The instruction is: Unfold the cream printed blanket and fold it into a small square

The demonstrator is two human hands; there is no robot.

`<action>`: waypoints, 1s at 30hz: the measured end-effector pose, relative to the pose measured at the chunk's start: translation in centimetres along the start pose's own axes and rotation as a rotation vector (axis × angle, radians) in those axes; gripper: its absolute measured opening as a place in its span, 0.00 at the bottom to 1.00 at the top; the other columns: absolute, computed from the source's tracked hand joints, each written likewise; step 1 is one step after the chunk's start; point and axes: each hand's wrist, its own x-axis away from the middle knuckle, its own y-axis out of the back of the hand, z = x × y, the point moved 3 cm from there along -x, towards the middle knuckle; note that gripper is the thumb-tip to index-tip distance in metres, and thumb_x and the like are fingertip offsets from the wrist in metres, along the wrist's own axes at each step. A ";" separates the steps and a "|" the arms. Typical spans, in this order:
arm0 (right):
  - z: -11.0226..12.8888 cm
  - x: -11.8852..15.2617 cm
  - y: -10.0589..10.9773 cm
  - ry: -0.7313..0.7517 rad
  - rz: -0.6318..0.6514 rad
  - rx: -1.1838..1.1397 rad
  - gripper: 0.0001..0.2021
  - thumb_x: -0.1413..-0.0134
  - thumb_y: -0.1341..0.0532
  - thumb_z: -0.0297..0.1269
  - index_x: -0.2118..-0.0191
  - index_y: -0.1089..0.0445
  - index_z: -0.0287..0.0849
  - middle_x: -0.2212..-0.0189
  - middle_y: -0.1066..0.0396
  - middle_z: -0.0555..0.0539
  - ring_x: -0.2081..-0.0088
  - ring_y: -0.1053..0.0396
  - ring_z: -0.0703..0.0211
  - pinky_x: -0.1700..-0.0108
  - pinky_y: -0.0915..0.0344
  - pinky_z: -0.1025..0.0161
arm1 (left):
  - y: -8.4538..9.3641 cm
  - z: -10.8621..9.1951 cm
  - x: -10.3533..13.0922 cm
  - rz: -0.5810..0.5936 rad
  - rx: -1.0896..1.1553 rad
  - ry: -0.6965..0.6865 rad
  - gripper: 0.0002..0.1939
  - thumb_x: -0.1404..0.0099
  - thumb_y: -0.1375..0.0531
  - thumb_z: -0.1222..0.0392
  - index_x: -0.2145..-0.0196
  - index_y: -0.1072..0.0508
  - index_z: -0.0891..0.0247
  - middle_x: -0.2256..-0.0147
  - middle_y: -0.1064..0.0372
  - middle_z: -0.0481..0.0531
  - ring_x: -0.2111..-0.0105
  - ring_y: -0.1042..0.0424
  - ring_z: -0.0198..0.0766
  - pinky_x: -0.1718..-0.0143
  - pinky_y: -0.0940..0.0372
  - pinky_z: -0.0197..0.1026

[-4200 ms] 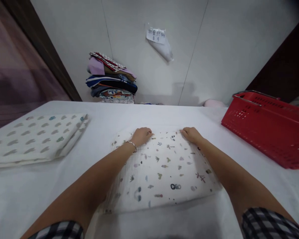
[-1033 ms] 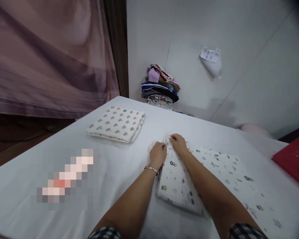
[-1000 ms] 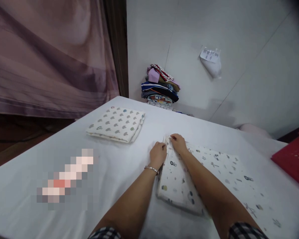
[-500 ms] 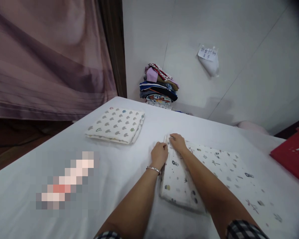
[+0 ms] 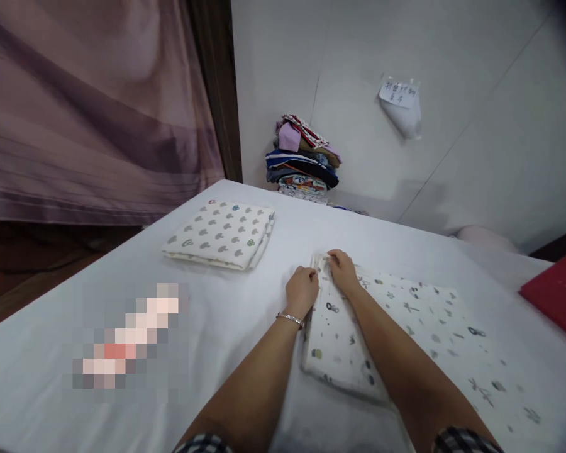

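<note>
A white muslin cloth (image 5: 334, 340) with a print of small grey plants and cartoon figures lies partly folded over on the table. My left hand (image 5: 302, 290) is closed at the left edge of the folded part, with its fingertips on the cloth. Just to its right, my right hand (image 5: 343, 270) rests on the far end of the fold with its fingers bent down and nothing lifted in them. Its thumb is hidden. The unfolded part of the cloth spreads right, under and beyond my right forearm.
A folded white cloth with grey mouse-head shapes (image 5: 221, 236) lies further left. The white-covered table (image 5: 245, 314) has a blurred-out patch at left. Folded clothes (image 5: 302, 160) are stacked by the wall. A red item (image 5: 559, 292) sits at right; a curtain (image 5: 89, 113) hangs left.
My right hand has slid slightly right, away from the cloth's left edge. My left hand stays at that edge. The view has shifted a little.
</note>
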 end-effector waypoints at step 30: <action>-1.4 -1.9 -0.1 0.043 0.231 0.022 0.12 0.51 0.44 0.38 0.61 0.30 0.45 0.57 0.29 0.46 0.53 0.35 0.54 0.49 0.40 0.55 | 0.1 -0.1 0.0 -0.009 0.007 -0.009 0.11 0.35 0.48 0.61 0.63 0.26 0.58 0.60 0.31 0.50 0.62 0.31 0.35 0.64 0.41 0.37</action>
